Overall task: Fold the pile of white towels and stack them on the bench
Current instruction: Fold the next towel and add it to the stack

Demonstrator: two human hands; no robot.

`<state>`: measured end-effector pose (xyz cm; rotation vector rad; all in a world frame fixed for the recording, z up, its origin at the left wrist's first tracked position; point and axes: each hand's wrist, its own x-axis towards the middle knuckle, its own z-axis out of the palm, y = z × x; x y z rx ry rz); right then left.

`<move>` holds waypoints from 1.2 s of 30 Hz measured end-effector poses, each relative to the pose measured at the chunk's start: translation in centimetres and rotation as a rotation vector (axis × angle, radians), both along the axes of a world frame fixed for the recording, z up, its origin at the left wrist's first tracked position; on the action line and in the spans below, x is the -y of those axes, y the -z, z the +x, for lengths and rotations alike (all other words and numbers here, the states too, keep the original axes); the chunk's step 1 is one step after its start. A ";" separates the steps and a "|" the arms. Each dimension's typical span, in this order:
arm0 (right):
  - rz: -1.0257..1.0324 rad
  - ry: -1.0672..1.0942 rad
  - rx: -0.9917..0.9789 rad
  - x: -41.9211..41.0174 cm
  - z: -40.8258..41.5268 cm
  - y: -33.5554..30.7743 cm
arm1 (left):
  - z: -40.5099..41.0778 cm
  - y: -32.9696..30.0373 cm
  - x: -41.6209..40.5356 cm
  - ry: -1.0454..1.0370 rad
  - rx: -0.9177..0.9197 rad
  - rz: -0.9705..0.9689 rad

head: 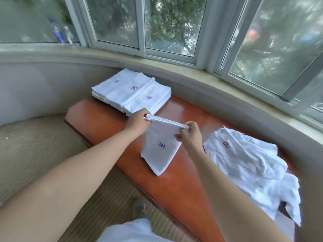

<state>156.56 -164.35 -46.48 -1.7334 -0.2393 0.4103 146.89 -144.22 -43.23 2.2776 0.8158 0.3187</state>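
Note:
A small white towel [161, 149] with a blue embroidered mark hangs folded over the reddish-brown bench [108, 124]. My left hand [138, 122] pinches its upper left corner and my right hand [189, 135] pinches its upper right corner. The towel's lower end touches the bench top. Folded white towels [132, 93] lie in overlapping stacks at the bench's far end, showing red and blue marks. A loose pile of unfolded white towels [251, 170] lies on the bench to the right.
A curved wall and window sill [192, 74] run behind the bench, with windows above. Ribbed beige carpet [35, 145] covers the floor on the left. My shoe [139, 207] and white clothing show at the bottom.

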 end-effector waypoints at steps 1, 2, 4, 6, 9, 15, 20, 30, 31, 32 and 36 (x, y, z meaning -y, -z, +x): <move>0.046 -0.007 -0.012 -0.8 -0.7 -0.7 | -1.2 -0.3 -0.5 -0.056 0.060 -0.062; 0.087 -0.009 -0.020 -1.7 -1.4 -1.4 | -2.3 -0.5 -0.9 -0.110 0.121 -0.124; 0.168 -0.015 -0.037 -3.4 -3.0 -2.7 | -4.2 -0.8 -1.8 -0.206 0.258 -0.301; 0.234 -0.036 -0.047 -5.1 -4.5 -4.0 | -5.9 -1.1 -2.7 -0.274 0.386 -0.504; 0.271 -0.071 -0.040 -7.6 -6.3 -5.4 | -8.2 -1.4 -4.5 -0.325 0.482 -0.622; 0.306 -0.111 -0.020 -13.5 -9.5 -6.5 | -11.5 -1.8 -10.0 -0.396 0.626 -0.641; 0.256 -0.046 0.014 -19.0 -11.2 -5.3 | -13.2 -1.2 -15.7 -0.344 0.604 -0.584; 0.198 0.139 0.033 -29.2 -12.6 -4.2 | -11.7 0.1 -28.4 -0.131 0.451 -0.534; 0.194 0.156 0.039 -29.8 -12.5 -4.2 | -11.2 0.0 -29.2 -0.116 0.444 -0.542; 0.195 0.172 0.044 -30.3 -12.3 -4.2 | -10.6 -0.1 -30.0 -0.100 0.440 -0.552; 0.188 0.239 0.076 -32.0 -10.4 -4.2 | -7.5 -0.5 -32.1 -0.029 0.417 -0.551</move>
